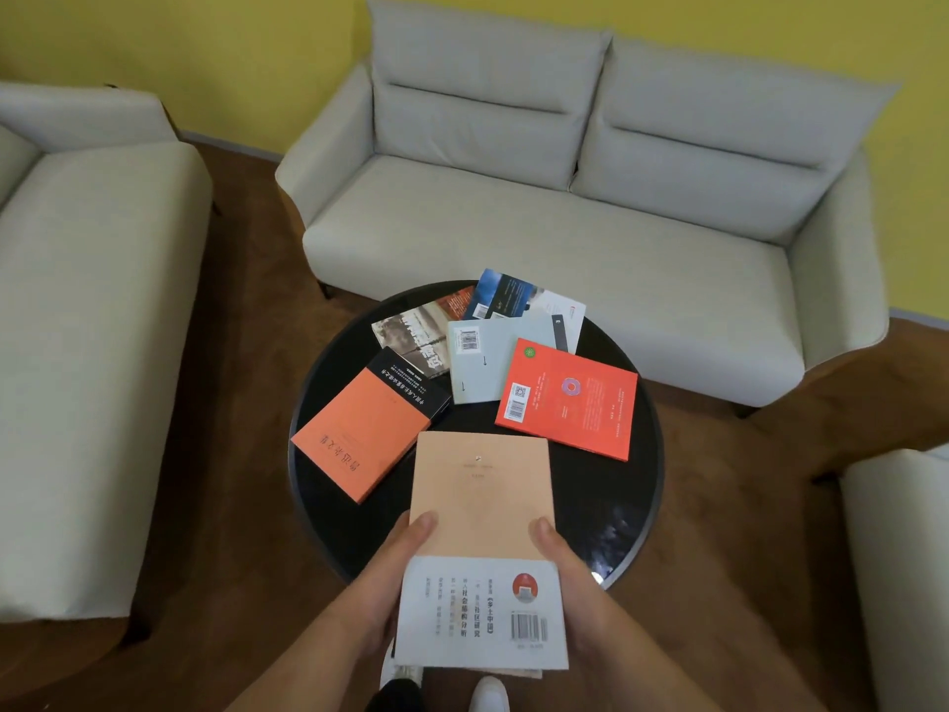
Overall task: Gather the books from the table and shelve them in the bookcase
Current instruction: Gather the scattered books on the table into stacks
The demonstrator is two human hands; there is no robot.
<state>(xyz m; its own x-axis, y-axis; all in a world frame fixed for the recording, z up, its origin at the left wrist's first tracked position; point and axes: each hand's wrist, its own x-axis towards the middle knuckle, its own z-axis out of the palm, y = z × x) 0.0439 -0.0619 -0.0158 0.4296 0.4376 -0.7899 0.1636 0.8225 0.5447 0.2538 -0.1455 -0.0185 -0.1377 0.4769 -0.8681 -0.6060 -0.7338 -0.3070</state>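
Now tan book (482, 495) sits gripped between left hand (382, 583) and right hand (570, 593)

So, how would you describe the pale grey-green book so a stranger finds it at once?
Look at the round black table before the two-seat sofa. The pale grey-green book lies near its middle, left of the red book; alone, it has small black arrows.

Yellow wall (257, 38), brown floor (246, 403), 3 pale sofas, nearest (565, 213).
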